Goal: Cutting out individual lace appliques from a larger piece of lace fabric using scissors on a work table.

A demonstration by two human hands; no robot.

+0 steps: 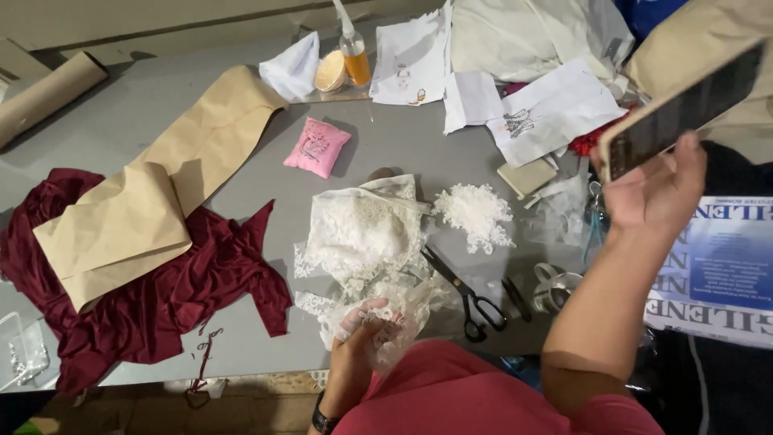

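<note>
White lace point(366, 234) lies bunched at the bench's near edge, its hem gripped by the left hand point(362, 330). The right hand point(656, 193), arm raised, holds up a phone point(684, 109); black scissors point(467, 294) lie between.

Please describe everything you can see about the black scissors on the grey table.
The black-handled scissors lie flat on the grey table, slightly open, with dark metal blades pointing up-left toward the white lace fabric and the two loop handles at lower right. The blade tips reach the lace edge; whether they touch it I cannot tell. Neither hand holds them: the left hand grips lace nearby, and the right hand holds a phone.
</note>
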